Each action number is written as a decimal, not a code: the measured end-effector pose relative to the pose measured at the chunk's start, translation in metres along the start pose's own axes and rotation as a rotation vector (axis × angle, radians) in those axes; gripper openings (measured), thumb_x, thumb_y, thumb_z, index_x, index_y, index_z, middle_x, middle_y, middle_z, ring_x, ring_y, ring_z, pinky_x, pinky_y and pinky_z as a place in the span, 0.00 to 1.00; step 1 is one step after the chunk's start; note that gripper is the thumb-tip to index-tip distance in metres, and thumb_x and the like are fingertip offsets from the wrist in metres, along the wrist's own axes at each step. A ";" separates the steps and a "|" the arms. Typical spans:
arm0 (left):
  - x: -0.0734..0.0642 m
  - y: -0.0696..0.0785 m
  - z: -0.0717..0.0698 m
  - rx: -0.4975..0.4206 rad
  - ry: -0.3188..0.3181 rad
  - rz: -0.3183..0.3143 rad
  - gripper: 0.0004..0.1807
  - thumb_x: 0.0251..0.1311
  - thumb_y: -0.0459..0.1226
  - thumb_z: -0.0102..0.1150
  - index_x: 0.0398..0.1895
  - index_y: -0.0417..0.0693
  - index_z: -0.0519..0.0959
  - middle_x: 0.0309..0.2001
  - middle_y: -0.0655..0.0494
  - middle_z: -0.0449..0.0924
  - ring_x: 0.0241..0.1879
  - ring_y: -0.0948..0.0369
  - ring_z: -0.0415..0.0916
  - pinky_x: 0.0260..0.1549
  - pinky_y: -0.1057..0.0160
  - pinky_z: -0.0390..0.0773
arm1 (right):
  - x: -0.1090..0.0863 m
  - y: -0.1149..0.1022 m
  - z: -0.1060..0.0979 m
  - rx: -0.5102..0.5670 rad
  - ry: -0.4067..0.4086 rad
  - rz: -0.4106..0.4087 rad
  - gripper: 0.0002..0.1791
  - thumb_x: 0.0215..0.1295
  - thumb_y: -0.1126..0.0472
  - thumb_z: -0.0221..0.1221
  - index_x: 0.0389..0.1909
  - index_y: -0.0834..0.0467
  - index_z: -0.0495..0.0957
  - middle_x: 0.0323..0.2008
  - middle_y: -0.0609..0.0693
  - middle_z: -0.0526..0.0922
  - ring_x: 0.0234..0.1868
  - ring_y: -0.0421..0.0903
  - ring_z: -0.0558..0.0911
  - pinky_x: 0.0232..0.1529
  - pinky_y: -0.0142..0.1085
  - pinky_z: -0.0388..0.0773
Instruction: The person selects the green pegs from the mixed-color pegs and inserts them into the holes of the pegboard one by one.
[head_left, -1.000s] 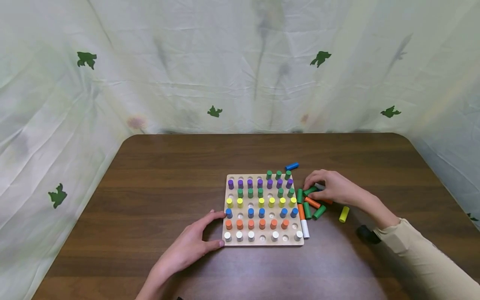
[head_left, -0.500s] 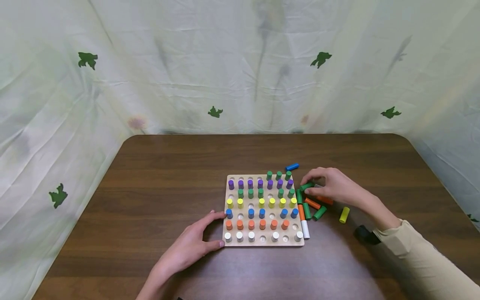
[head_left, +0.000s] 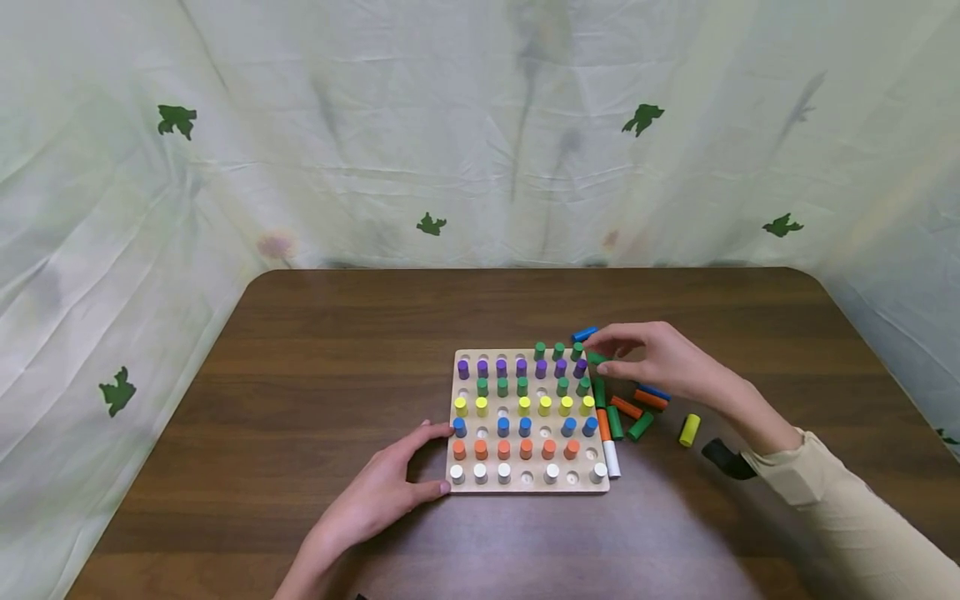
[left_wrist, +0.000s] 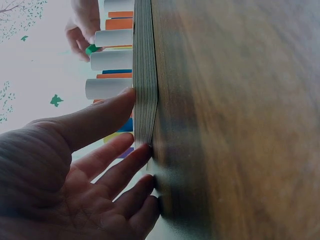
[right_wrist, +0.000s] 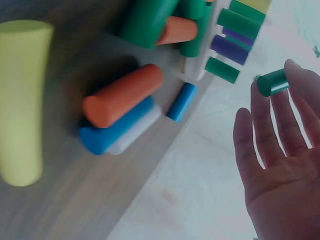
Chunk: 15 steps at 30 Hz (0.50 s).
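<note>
A pale wooden pegboard point(head_left: 527, 485) holds rows of coloured pegs: white in front, then orange, blue, yellow, green, purple, with several green ones in the back row. Some of its holes show bare. My left hand point(head_left: 390, 479) rests at the board's left edge; in the left wrist view the thumb point(left_wrist: 107, 117) and fingertips touch its side, fingers fairly straight. At the board's back right corner, above the table, my right hand point(head_left: 660, 358) pinches a green peg point(right_wrist: 273, 82) between thumb and fingertips. The other fingers extend loosely in the right wrist view.
Loose green, orange, blue and white pegs lie along the board's right side, among them an orange peg point(head_left: 651, 400). A yellow peg point(head_left: 689, 430) lies farther right, and a blue peg point(head_left: 584, 334) behind the board. A pale curtain point(head_left: 480, 133) hangs beyond the brown table point(head_left: 337, 333).
My right hand has lifted the green peg from the loose pile and carried it left and back towards the board's corner. The left hand stays at the board's edge.
</note>
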<state>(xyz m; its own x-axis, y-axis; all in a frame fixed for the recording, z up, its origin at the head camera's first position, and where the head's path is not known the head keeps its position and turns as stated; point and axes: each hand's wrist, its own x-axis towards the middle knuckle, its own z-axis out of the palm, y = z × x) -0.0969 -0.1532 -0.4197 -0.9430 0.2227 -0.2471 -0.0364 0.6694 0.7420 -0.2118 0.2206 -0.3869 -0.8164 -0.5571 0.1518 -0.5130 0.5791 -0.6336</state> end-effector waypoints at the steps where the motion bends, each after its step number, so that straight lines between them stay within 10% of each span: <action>1: 0.000 0.000 0.000 0.002 0.000 -0.002 0.32 0.54 0.40 0.73 0.63 0.67 0.73 0.72 0.43 0.60 0.71 0.46 0.56 0.64 0.37 0.56 | 0.002 -0.002 -0.001 0.005 -0.004 -0.004 0.17 0.60 0.63 0.69 0.51 0.54 0.83 0.45 0.41 0.84 0.42 0.42 0.79 0.47 0.47 0.79; 15: 0.000 -0.001 0.001 -0.001 0.003 -0.002 0.32 0.54 0.40 0.73 0.63 0.68 0.73 0.72 0.43 0.60 0.72 0.46 0.55 0.65 0.37 0.55 | 0.035 -0.016 -0.003 0.159 -0.021 0.022 0.12 0.63 0.58 0.67 0.46 0.53 0.83 0.42 0.46 0.85 0.41 0.43 0.82 0.44 0.38 0.81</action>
<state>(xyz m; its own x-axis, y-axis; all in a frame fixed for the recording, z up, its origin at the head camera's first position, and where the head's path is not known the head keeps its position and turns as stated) -0.0966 -0.1536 -0.4209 -0.9441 0.2194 -0.2462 -0.0383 0.6687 0.7425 -0.2330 0.1941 -0.3692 -0.8206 -0.5585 0.1215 -0.4449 0.4908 -0.7491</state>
